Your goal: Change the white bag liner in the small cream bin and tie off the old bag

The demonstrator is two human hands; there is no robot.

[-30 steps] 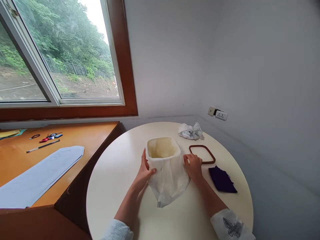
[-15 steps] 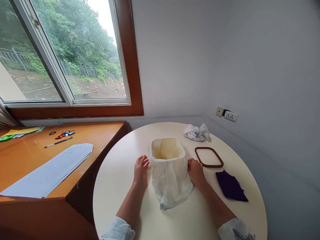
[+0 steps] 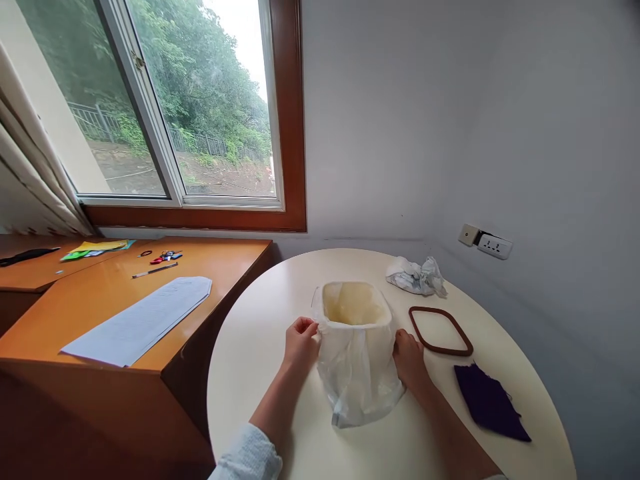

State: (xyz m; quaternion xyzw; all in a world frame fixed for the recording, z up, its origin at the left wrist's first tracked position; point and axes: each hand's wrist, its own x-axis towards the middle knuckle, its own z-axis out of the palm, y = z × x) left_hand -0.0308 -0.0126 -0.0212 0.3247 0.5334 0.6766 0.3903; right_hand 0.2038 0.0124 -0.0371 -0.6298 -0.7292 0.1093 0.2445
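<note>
Fingers first: those of the left hand [image 3: 301, 343] are curled in, tips drawn together in what looks like a pinch on the left edge of the thin white bag [image 3: 363, 377], just below the rim. The bag hangs around the outside of the open bin [image 3: 354, 305], which sits near the middle of the round table [image 3: 260, 320]; its loose plastic gathers in front and ends in a corner low on the near side. On the right, the fingers of the right hand [image 3: 409, 357] are bent against the bag's other side at nearly the same height; their tips are partly hidden, so I cannot tell how tightly they close or whether they have hold of plastic.

To do this well, I would draw down on both sides together, lightly and evenly, keeping the bag snug over the rim; a harder tug on one side could slide it off the other or tear it. The front slack needs spreading around the bin. Further right, beyond the right hand, lie the crumpled bag [image 3: 416, 276], the brown frame [image 3: 445, 349] and the purple cloth [image 3: 491, 403], best left undisturbed by the right forearm.
</note>
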